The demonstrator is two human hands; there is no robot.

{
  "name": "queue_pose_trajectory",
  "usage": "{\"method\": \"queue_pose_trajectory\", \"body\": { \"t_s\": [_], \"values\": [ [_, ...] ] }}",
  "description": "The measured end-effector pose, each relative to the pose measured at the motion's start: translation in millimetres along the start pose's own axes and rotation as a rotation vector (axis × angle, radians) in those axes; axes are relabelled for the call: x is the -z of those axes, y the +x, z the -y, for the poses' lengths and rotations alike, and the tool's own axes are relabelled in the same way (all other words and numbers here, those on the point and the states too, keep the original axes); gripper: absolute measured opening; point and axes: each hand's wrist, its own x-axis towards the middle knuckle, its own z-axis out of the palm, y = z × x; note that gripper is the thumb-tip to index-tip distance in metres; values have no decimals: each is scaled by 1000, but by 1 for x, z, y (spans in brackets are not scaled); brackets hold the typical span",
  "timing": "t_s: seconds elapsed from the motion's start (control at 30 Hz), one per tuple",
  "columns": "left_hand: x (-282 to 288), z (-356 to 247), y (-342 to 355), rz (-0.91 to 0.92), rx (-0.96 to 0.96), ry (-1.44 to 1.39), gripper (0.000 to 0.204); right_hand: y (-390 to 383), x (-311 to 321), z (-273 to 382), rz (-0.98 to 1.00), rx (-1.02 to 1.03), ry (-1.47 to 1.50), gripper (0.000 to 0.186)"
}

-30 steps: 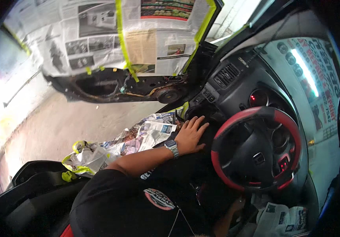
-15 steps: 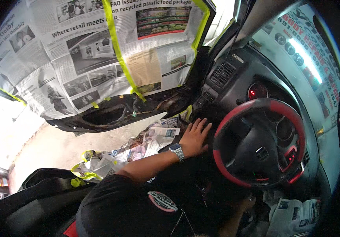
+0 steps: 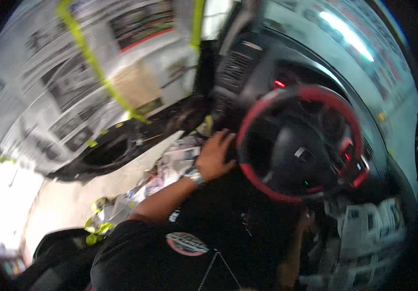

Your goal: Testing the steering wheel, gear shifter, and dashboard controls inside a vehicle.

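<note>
- Head view: the left hand [image 3: 215, 156] lies flat with fingers spread loosely, its fingertips against the left rim of the steering wheel [image 3: 300, 144], holding nothing; a metal wristwatch [image 3: 195, 176] sits on that wrist.
- The steering wheel is black with a red rim cover and sits right of centre, in front of the dark dashboard [image 3: 248, 68] with its air vents (the whole picture is blurred, so fine detail is lost).
- The right hand [image 3: 306, 220] shows only dimly, low beneath the wheel near the person's lap; whether it is closed or open cannot be told.
- The open car door [image 3: 87, 97] fills the upper left, its window and panel covered in newspaper sheets held by strips of yellow-green masking tape [image 3: 80, 41].
- More crumpled newspaper [image 3: 170, 167] lies along the door sill just left of the left hand, with a wad of yellow tape [image 3: 97, 228] lower down near the seat edge.
- Newspaper also covers the floor or seat area at lower right [image 3: 369, 228], beside the wheel.
- The person wears a black shirt with a round badge [image 3: 187, 243] on the chest.
</note>
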Motion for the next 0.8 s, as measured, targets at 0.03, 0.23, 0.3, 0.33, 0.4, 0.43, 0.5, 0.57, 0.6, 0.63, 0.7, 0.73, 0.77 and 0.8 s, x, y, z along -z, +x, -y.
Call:
{"method": "queue_pose_trajectory", "body": {
  "t_s": [0.03,0.23,0.3,0.33,0.4,0.43,0.5,0.57,0.6,0.63,0.7,0.73,0.77,0.8],
  "values": [
    [0,1,2,12,-24,33,88,-3,3,10,8,-22,63,48],
    [4,-3,5,-154,66,-448,45,-27,33,57,-47,127,-60,47],
    [14,-7,12,-302,232,-495,36,-34,40,69,-87,196,-28,47],
    [21,-12,19,-448,110,-560,34,-37,41,75,-124,235,-57,46],
    [41,-25,42,-574,-19,-613,33,-41,44,87,-88,290,-226,44],
    [54,-34,57,-585,-124,-596,31,-44,46,93,-7,309,-359,43],
    [82,-55,93,-553,-300,-525,31,-48,50,104,109,345,-471,40],
    [107,-74,137,-529,-420,-285,33,-49,56,111,162,333,-449,36],
    [115,-81,153,-445,-413,-284,34,-47,59,112,151,340,-491,37],
    [118,-87,170,-353,-436,-370,35,-43,62,112,172,352,-515,37],
    [121,-93,192,-154,-391,-301,42,-33,72,103,236,105,-487,40],
    [121,-94,197,-204,-369,-164,44,-32,75,98,-41,248,-535,37],
    [118,-95,197,-196,-394,-244,43,-26,81,92,70,202,-419,37],
    [116,-95,197,-189,-355,-255,43,-24,83,86,149,127,-317,38]
  ]
}}
